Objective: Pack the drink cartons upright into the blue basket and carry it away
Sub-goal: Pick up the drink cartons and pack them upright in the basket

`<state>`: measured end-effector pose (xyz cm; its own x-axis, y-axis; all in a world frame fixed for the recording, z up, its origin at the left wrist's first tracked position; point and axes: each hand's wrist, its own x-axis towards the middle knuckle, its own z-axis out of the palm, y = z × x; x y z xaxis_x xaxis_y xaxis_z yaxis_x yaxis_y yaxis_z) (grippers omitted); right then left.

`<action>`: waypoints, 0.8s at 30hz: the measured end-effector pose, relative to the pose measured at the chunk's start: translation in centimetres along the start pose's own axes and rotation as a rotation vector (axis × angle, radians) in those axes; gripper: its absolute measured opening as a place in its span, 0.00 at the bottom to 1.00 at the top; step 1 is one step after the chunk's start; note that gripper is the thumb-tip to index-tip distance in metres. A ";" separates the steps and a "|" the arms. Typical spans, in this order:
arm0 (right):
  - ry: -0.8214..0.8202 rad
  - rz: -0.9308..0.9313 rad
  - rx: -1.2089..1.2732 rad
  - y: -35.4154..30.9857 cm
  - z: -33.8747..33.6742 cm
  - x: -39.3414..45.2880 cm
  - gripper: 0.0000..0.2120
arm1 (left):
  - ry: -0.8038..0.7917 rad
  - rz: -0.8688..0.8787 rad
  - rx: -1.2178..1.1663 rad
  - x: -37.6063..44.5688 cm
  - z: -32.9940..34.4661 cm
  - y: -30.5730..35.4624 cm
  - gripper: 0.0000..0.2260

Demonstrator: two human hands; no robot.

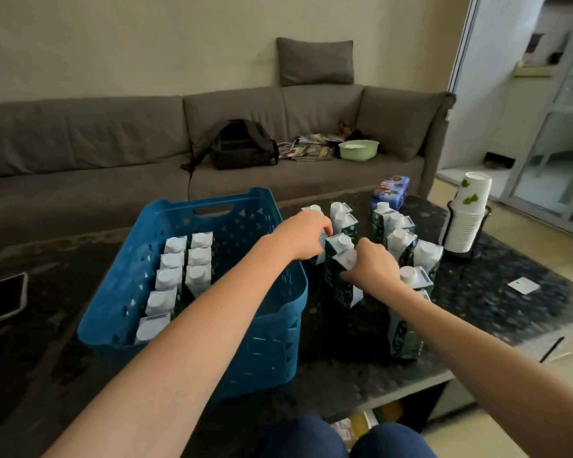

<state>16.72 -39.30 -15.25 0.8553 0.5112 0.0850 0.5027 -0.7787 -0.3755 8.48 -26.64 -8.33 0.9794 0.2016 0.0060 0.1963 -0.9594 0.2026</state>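
Here, both bare hands reach over a dark stone-topped table [477,302]. Left hand [303,234] curls round one white-capped green drink carton [321,249]; right hand [372,267] pinches the top of another green carton [343,285] just beside it. More upright cartons [401,242] stand beyond and right of the hands. Left of them sits a blue perforated plastic basket [272,328] holding eight packed cartons [179,279] upright.

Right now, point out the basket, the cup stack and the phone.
basket [192,206]: head view, far rim by the handle slot.
cup stack [467,223]: head view, side of the stacked white cups.
phone [2,297]: head view, middle of its dark screen.
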 end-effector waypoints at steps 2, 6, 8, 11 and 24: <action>0.072 -0.009 0.085 -0.3 -0.5 -1.2 0.23 | 0.026 0.022 -0.016 0.4 0.5 -0.3 0.23; 0.254 -0.061 0.310 -2.4 -3.0 -3.2 0.24 | 0.029 0.044 -0.098 0.0 0.3 -0.7 0.39; 0.322 -0.071 0.407 -4.3 -4.6 -4.0 0.23 | 0.061 0.059 -0.310 -0.9 -0.2 -0.6 0.38; 0.395 -0.127 0.524 -7.0 -6.3 -4.8 0.22 | 0.339 0.037 -0.539 -2.9 -1.6 -0.5 0.24; 0.134 -0.590 0.608 -14.9 -10.2 -6.5 0.24 | 0.432 0.040 -0.576 -11.4 -9.3 -4.9 0.30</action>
<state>4.94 -34.76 -0.82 0.5020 0.6940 0.5161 0.7481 -0.0489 -0.6618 -4.06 -22.38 -0.26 0.8563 0.3427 0.3865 -0.0116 -0.7352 0.6777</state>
